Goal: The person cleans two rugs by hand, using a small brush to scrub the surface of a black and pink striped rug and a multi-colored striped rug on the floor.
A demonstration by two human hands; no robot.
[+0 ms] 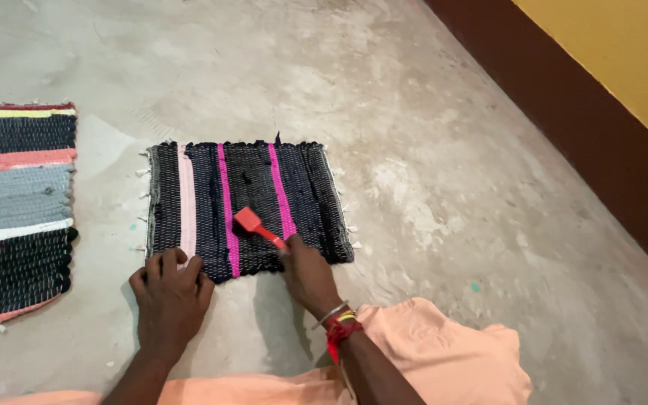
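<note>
Left hand (170, 292) presses flat, fingers spread, on the near edge of the small dark rug (249, 206) with 2 pink stripes on the concrete floor (429, 135) — right hand (307, 274) grips a red brush (256, 226), its head resting mid-rug.

Red brush (253, 223) on flat dark striped mat (245, 206)

Small dark woven mat (249, 206) with pink and pale stripes, flat on grey concrete floor (429, 112). Left hand (170, 296) pressed flat on near left corner of mat. Right hand (307, 274) closed around red-handled brush (258, 226), brush head resting on mat centre. Second, larger striped mat (16, 210) well apart at left. Brown-and-yellow wall (624, 112) at right.
</note>
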